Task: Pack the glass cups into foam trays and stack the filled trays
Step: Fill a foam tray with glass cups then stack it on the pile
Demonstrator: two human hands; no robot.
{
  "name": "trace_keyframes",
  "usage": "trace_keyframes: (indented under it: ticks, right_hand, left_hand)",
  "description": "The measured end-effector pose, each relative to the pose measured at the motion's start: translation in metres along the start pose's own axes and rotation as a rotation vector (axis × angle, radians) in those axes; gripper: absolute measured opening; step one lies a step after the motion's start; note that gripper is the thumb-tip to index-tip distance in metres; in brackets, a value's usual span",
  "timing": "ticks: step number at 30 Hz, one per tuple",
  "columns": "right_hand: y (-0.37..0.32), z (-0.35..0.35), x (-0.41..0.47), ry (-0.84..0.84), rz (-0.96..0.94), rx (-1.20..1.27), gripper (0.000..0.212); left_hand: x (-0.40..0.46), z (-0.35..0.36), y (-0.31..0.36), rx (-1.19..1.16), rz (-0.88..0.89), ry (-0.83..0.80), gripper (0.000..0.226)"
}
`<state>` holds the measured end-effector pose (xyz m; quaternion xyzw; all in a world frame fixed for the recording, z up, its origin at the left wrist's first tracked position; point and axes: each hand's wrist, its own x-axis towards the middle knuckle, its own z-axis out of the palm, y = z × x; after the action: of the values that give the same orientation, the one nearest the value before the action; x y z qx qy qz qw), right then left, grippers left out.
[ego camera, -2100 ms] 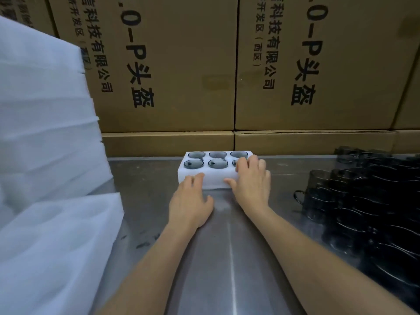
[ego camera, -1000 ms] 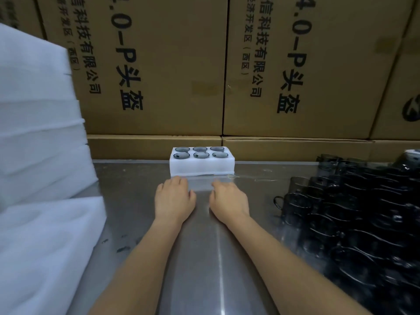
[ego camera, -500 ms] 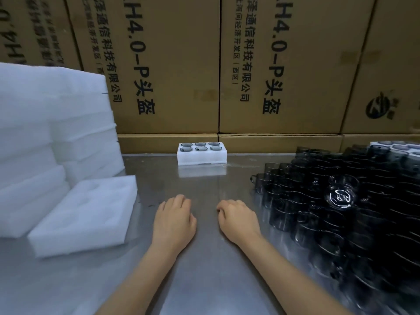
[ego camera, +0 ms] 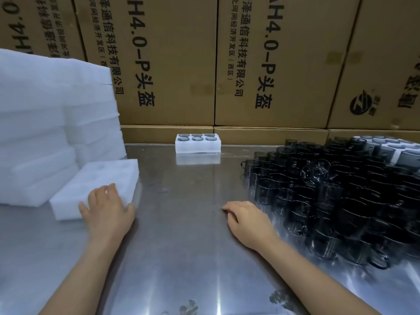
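A filled foam tray (ego camera: 197, 147) holding several dark glass cups stands at the far edge of the steel table (ego camera: 186, 223). An empty white foam tray (ego camera: 91, 178) lies at the left. My left hand (ego camera: 106, 209) rests on its near right corner, thumb at the front side, fingers laid over the top. My right hand (ego camera: 247, 220) lies on the table with loosely curled fingers and holds nothing, just left of a big crowd of dark glass cups (ego camera: 341, 196).
A tall stack of white foam trays (ego camera: 45, 123) fills the left side. Cardboard boxes (ego camera: 204, 64) form a wall behind the table. More foam with cups (ego camera: 391, 146) shows at the far right behind the cup pile.
Both hands drew back from the filled tray, which stays at the far edge. My left hand then moved left onto the empty foam tray; my right hand shifted right, nearer the cups.
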<state>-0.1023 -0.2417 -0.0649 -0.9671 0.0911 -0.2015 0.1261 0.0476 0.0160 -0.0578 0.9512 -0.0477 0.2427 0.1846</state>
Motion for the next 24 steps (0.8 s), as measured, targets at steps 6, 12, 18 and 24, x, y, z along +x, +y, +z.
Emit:
trace_keyframes:
  ticks: [6,12,18,24]
  right_hand:
    - [0.001,0.001,0.003,-0.004,0.019,0.007,0.032]
    - [0.004,0.003,0.007,-0.010,0.048,0.035,0.030]
    - [0.006,-0.003,0.007,0.098,0.198,0.218,0.026]
    - [0.007,-0.003,0.009,0.095,0.293,0.388,0.027]
  left_hand:
    - [0.004,-0.007,0.010,-0.051,0.070,-0.004,0.046]
    - [-0.010,-0.019,0.035,-0.595,0.283,-0.085,0.034]
    - [-0.011,-0.020,0.036,-0.915,0.344,-0.228,0.023]
    - [0.003,-0.006,0.034,-1.046,-0.187,-0.096,0.032]
